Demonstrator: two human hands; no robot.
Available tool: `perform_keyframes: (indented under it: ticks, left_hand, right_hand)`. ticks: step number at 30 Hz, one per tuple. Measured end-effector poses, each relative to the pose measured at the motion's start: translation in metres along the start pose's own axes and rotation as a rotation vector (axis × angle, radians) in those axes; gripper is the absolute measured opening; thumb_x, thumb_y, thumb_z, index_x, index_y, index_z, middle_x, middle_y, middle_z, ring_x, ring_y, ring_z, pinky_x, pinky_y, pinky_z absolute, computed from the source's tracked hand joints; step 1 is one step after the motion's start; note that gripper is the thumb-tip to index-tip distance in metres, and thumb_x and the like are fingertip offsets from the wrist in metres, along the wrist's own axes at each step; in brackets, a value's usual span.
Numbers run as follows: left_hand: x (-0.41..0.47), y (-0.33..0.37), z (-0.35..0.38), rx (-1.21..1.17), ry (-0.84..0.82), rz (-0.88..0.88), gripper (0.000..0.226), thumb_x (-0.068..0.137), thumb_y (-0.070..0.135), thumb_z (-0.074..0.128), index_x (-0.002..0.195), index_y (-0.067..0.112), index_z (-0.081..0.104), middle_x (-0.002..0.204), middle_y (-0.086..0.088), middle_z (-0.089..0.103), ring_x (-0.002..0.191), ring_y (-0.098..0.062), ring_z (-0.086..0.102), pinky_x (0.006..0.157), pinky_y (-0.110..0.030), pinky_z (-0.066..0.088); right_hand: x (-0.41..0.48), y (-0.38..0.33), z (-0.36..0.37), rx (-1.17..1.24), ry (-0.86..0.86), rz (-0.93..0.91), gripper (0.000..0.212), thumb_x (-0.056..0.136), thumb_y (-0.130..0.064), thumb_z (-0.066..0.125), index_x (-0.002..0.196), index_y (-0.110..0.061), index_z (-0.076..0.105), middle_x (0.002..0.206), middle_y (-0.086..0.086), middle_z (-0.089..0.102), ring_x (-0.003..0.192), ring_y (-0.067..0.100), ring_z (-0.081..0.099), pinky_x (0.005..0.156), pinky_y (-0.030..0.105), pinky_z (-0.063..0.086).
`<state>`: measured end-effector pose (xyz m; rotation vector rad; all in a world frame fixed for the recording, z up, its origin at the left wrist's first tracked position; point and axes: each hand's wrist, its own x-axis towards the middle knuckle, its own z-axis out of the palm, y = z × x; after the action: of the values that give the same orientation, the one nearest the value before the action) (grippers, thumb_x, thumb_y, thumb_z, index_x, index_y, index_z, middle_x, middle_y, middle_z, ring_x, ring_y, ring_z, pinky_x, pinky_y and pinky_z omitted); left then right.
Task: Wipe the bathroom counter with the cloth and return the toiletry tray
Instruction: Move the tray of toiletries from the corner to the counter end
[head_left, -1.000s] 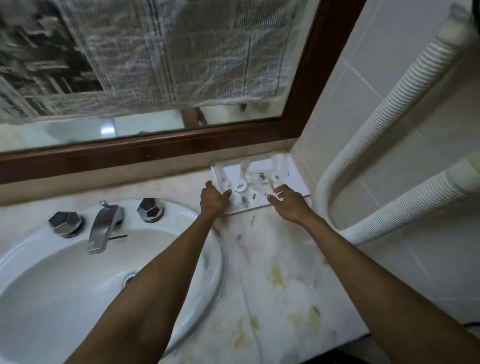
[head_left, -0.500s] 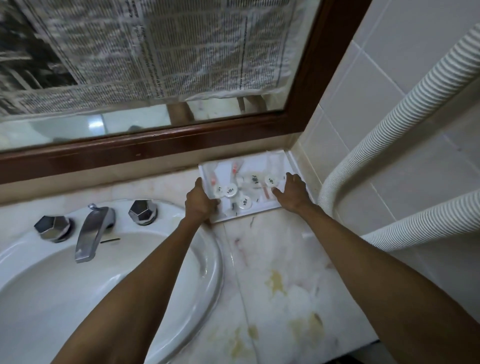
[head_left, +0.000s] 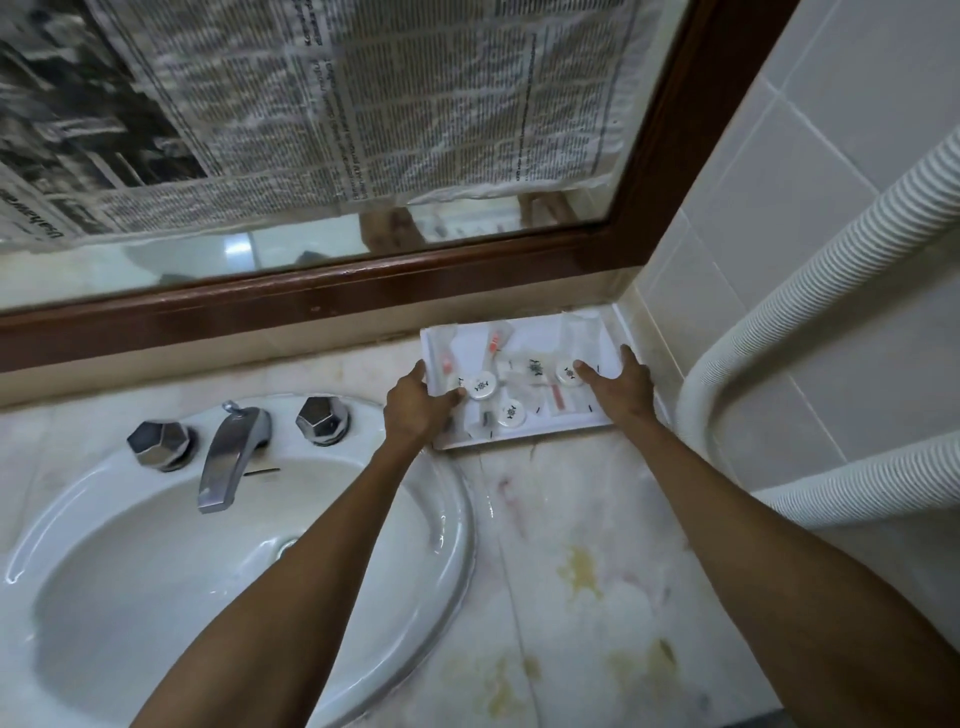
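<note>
A white rectangular toiletry tray (head_left: 587, 325) lies on the marble counter (head_left: 571, 519) in the back right corner, against the wall tiles. It holds round white capped items (head_left: 482, 387) and several wrapped packets. My left hand (head_left: 415, 405) grips the tray's left edge, thumb over the rim. My right hand (head_left: 621, 387) rests on the tray's right side, fingers spread across its rim and floor. No cloth is in view.
A white oval basin (head_left: 156, 561) with a chrome tap (head_left: 231, 452) and two chrome knobs fills the left. A wood-framed mirror (head_left: 363, 280) covered with newspaper stands behind. Two white ribbed hoses (head_left: 831, 249) run along the tiled right wall. The counter has yellowish stains.
The tray has slid back and right into the corner with both hands on it. My right hand has shifted from the tray's front edge to its right side.
</note>
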<state>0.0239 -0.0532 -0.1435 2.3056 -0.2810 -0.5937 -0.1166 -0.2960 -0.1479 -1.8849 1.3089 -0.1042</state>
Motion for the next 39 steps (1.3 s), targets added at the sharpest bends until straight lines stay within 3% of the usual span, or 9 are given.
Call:
perform_keyframes:
  ticks: [4,7,11,15,19,23,27,34,39]
  left_hand:
    - [-0.023,-0.004,-0.022,-0.004,0.030,0.043,0.063,0.071,0.060,0.072,0.118,0.021,0.061,0.086,-0.006,0.074,0.085,-0.030,0.070,0.072,-0.038,0.053]
    - [-0.046,-0.012,-0.041,-0.040,0.049,0.092,0.050,0.074,0.051,0.079,0.112,0.024,0.062,0.084,0.000,0.074,0.080,-0.026,0.070,0.070,-0.035,0.054]
    - [-0.078,-0.025,-0.076,-0.093,0.110,0.164,0.052,0.072,0.037,0.086,0.115,0.021,0.061,0.085,0.003,0.069,0.079,-0.022,0.068,0.061,-0.029,0.048]
    - [-0.108,-0.041,-0.119,-0.105,0.207,0.230,0.065,0.069,0.035,0.087,0.125,0.025,0.057,0.095,0.005,0.070,0.087,-0.022,0.066,0.073,-0.034,0.053]
    - [-0.143,-0.074,-0.176,-0.113,0.261,0.257,0.068,0.069,0.036,0.088,0.129,0.025,0.058,0.096,0.006,0.068,0.090,-0.022,0.066,0.076,-0.034,0.054]
    - [-0.183,-0.122,-0.229,-0.144,0.303,0.213,0.066,0.068,0.033,0.088,0.126,0.026,0.057,0.092,0.008,0.066,0.090,-0.022,0.066,0.075,-0.033,0.052]
    - [-0.226,-0.179,-0.280,-0.182,0.392,0.145,0.074,0.064,0.036,0.089,0.130,0.027,0.057,0.084,0.008,0.064,0.090,-0.022,0.066,0.078,-0.035,0.051]
    - [-0.300,-0.280,-0.363,-0.237,0.517,0.040,0.089,0.066,0.029,0.091,0.144,0.022,0.048,0.091,0.002,0.062,0.093,-0.024,0.064,0.086,-0.039,0.054]
    - [-0.344,-0.352,-0.419,-0.250,0.613,-0.055,0.095,0.065,0.033,0.091,0.147,0.020,0.045,0.101,-0.006,0.068,0.097,-0.025,0.064,0.087,-0.040,0.053]
  right_hand:
    - [-0.027,-0.002,-0.002,0.021,-0.014,-0.018,0.103,0.075,-0.058,0.076,0.154,-0.015,0.028,0.150,0.018,0.033,0.143,0.033,0.031,0.116,0.041,0.028]
    - [-0.053,-0.007,-0.004,0.051,-0.043,-0.044,0.109,0.068,-0.060,0.080,0.154,-0.015,0.029,0.149,0.014,0.034,0.143,0.030,0.033,0.117,0.039,0.030]
    - [-0.096,-0.023,-0.003,0.049,-0.059,-0.110,0.114,0.057,-0.061,0.087,0.149,-0.017,0.036,0.141,0.013,0.041,0.135,0.031,0.042,0.111,0.041,0.039]
    - [-0.136,-0.046,0.011,0.011,-0.025,-0.200,0.105,0.043,-0.065,0.089,0.131,-0.022,0.052,0.123,0.012,0.050,0.116,0.031,0.055,0.099,0.043,0.050]
    - [-0.191,-0.077,0.037,-0.011,-0.032,-0.298,0.093,0.046,-0.056,0.092,0.123,-0.021,0.054,0.118,0.012,0.052,0.112,0.031,0.054,0.095,0.042,0.051]
    - [-0.251,-0.102,0.076,0.009,-0.058,-0.374,0.090,0.051,-0.047,0.094,0.126,-0.019,0.053,0.118,0.014,0.049,0.115,0.031,0.052,0.096,0.038,0.049]
    - [-0.311,-0.121,0.120,-0.013,-0.115,-0.459,0.085,0.053,-0.048,0.092,0.122,-0.019,0.053,0.116,0.014,0.050,0.117,0.029,0.046,0.084,0.031,0.041]
    - [-0.413,-0.158,0.211,-0.024,-0.198,-0.585,0.103,0.035,-0.067,0.085,0.119,-0.016,0.055,0.117,0.012,0.057,0.111,0.029,0.052,0.090,0.038,0.050]
    - [-0.484,-0.190,0.279,-0.059,-0.312,-0.683,0.097,0.043,-0.061,0.087,0.123,-0.020,0.052,0.118,0.012,0.055,0.110,0.029,0.052,0.091,0.041,0.050]
